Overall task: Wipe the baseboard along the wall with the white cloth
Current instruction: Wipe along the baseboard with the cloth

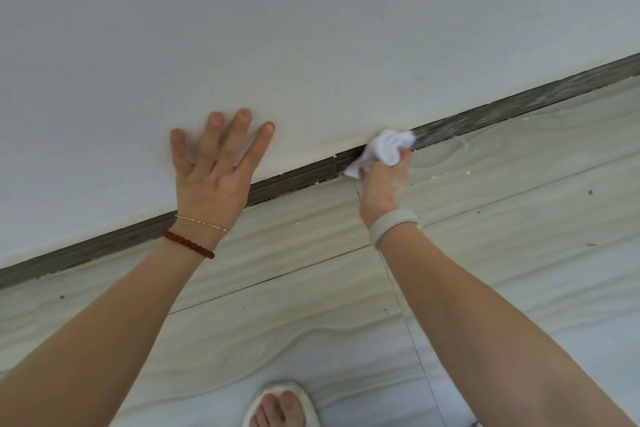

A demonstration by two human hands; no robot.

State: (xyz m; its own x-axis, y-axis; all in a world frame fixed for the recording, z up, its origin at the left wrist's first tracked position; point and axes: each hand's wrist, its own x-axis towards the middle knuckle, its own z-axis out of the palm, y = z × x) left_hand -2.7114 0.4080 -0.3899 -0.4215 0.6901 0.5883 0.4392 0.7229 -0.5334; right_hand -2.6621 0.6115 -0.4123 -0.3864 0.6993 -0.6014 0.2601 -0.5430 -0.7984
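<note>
A dark grey-brown baseboard [294, 178] runs diagonally from lower left to upper right where the white wall [311, 28] meets the floor. My right hand [379, 184] grips a bunched white cloth [386, 149] and presses it against the baseboard near the frame's middle. My left hand [216, 166] lies flat on the wall just above the baseboard, fingers spread, holding nothing. To the right of the cloth the baseboard [502, 104] looks dusty and streaked with white.
Pale wood-grain floor tiles [311, 305] with thin dark joints fill the lower half. My foot in a white sandal [282, 406] stands at the bottom edge. Small white crumbs lie along the foot of the baseboard on the right.
</note>
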